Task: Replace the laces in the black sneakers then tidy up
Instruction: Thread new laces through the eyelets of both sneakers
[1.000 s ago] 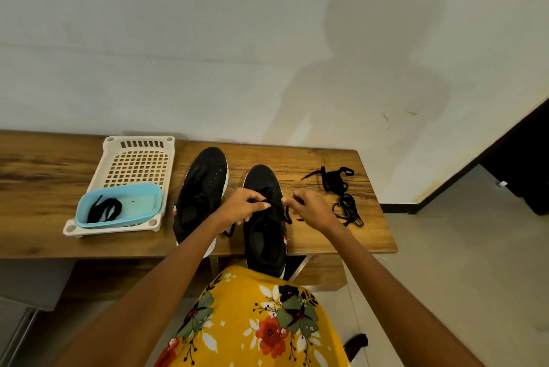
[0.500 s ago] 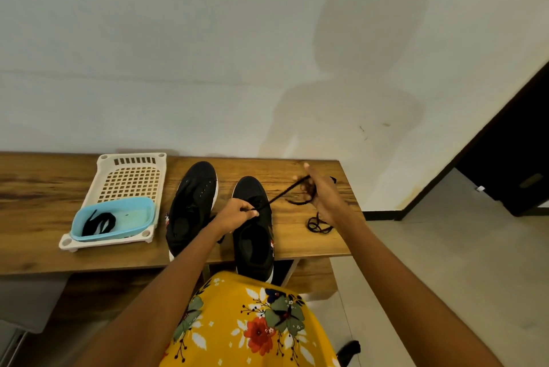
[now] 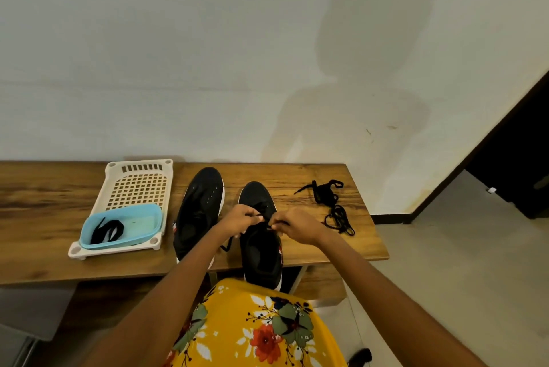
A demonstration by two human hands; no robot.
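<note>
Two black sneakers stand side by side on the wooden bench, toes to the wall. The left sneaker has bare eyelets. Over the middle of the right sneaker both hands meet: my left hand and my right hand each pinch part of a black lace threaded in this shoe. A free end of that lace hangs between the shoes. A loose tangle of black laces lies on the bench right of the shoes.
A white perforated tray sits at the left, with a light-blue tub on its near end holding another black lace. The wall runs close behind the bench. The bench ends at the right, with floor and a dark doorway beyond.
My right hand, which had pulled the lace out to the right above the loose tangle, has come back to the right sneaker and now pinches the lace beside my left hand.
</note>
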